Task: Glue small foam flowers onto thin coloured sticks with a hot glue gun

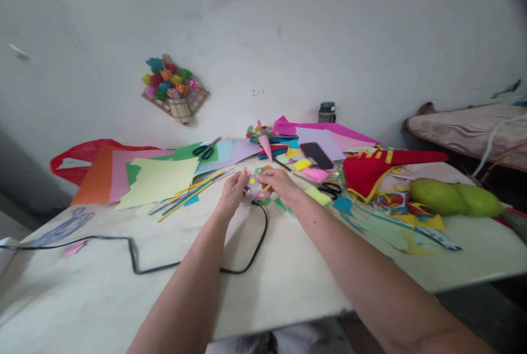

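Over the middle of the table, my left hand is closed on the edge of a purple paper flower with a yellow centre. My right hand pinches the other side of the same small flower cluster, where green and pink petals also show; its fingertips partly cover the petals. How the flowers are joined is too small to tell. Just beyond my hands lies a pink paper cone with colourful paper flowers around its top. A black cable ends just below my hands.
Coloured paper sheets and rolled paper strips lie left. Scissors rest behind and to the right. A phone, red cloth, green fruit-like objects and paper scraps fill the right. A bottle stands behind.
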{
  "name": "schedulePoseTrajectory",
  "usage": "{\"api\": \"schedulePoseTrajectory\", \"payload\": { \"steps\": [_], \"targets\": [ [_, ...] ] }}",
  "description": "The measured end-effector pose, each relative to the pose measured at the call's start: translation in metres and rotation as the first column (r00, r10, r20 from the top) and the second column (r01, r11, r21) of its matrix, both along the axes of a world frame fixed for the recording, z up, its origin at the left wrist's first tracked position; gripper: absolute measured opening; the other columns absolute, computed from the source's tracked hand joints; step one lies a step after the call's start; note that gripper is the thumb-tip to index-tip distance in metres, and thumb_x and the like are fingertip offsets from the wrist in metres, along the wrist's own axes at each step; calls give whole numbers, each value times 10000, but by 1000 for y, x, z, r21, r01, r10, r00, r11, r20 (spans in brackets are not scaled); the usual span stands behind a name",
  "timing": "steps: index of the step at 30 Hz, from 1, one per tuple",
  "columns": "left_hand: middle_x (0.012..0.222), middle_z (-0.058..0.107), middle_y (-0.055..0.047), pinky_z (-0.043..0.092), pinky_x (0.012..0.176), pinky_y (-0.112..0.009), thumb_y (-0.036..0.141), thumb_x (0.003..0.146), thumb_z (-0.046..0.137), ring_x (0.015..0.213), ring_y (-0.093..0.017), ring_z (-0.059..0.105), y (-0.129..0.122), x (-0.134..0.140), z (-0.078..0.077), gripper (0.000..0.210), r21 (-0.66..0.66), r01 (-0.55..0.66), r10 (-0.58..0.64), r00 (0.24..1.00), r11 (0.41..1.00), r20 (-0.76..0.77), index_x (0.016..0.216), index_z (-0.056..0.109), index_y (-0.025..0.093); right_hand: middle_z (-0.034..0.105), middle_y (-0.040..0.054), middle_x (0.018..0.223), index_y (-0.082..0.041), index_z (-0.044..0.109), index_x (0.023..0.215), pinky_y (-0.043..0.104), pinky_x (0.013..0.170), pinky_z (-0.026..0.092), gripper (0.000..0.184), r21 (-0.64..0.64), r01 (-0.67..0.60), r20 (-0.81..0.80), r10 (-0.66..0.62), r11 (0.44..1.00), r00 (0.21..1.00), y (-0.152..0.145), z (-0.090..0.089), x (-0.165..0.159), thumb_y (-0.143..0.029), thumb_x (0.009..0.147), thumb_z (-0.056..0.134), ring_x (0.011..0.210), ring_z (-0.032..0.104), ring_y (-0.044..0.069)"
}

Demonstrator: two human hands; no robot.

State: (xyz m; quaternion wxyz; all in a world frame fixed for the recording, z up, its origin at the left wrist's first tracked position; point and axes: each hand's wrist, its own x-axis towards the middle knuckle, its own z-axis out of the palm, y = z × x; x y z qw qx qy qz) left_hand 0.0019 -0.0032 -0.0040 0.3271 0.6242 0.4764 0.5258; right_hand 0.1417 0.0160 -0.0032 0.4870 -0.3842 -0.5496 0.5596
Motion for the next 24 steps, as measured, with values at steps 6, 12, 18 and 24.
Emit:
{"api": "schedulePoseTrajectory", "payload": {
  "steps": [6, 12, 18, 24],
  "targets": [
    [468, 387, 49, 272, 414, -200, 546, 755, 428, 413, -70, 359, 2, 4, -4, 411, 27, -89, 90, 995, 996, -31, 579, 420, 175, 459, -40, 496, -149, 535, 588, 178, 371, 309, 238, 31, 0, -6, 0, 1000, 1000, 0, 0, -2, -363, 623, 632, 419, 394, 54],
    [440, 369, 51, 243, 409, -196, 527, 752, 450, 412, -66, 323, -1, 4, 2, 414, 23, -81, 83, 991, 996, -101, 541, 393, 175, 481, -29, 514, -148, 520, 602, 190, 370, 321, 254, -6, -101, -1, 101, 995, 995, -1, 0, -2, -380, 650, 612, 398, 407, 59],
    [472, 399, 41, 275, 405, -199, 583, 765, 372, 417, -77, 368, 3, 3, -6, 443, -2, -46, 46, 999, 999, 0, 599, 430, 176, 467, -38, 498, -145, 539, 603, 175, 363, 289, 208, 49, 22, 14, -23, 999, 1000, 1, -2, -2, -333, 647, 616, 403, 387, 50],
    [458, 362, 55, 261, 391, -192, 582, 737, 417, 402, -71, 338, 13, 4, -16, 433, 1, -166, 166, 986, 986, 4, 575, 403, 181, 445, -48, 484, -151, 523, 578, 175, 359, 294, 226, 31, 19, 12, -19, 999, 1000, -3, 1, -4, -346, 635, 622, 389, 376, 47]
  ]
}}
